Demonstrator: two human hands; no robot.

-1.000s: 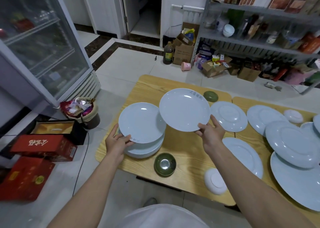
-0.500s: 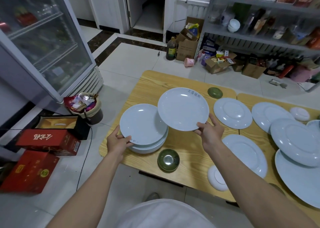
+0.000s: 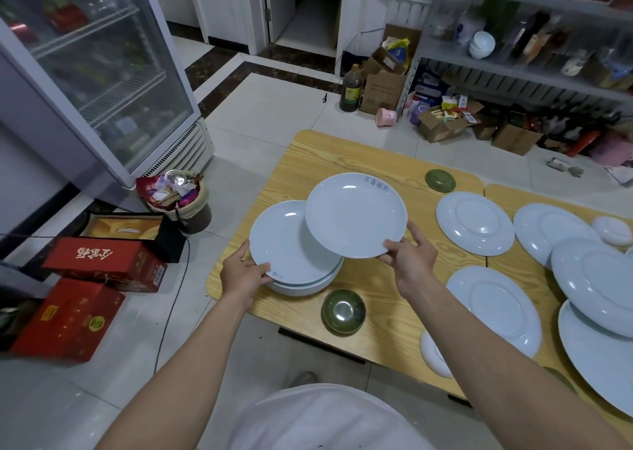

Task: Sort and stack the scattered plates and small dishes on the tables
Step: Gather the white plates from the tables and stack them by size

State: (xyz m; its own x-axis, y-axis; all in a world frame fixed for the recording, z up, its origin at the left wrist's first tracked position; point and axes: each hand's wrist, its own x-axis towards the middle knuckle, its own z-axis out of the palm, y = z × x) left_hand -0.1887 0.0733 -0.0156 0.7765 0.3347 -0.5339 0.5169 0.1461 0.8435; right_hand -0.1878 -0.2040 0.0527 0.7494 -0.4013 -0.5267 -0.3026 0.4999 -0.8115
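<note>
I'm moving the white plate (image 3: 356,215), pinched in my right hand (image 3: 407,261), further over the plate stack (image 3: 291,254) my left hand (image 3: 245,271) is gripping; stacking is coming next.

Both arms fwd; L hand (image 3: 244,273) pinches stack's top plate (image 3: 279,244); R hand (image 3: 409,261) grips raised plate (image 3: 356,215).

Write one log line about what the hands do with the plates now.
left hand: grips rim of stack's top plate | right hand: holds lettered plate by near rim, partly over that plate | step: not yet stacked
</note>
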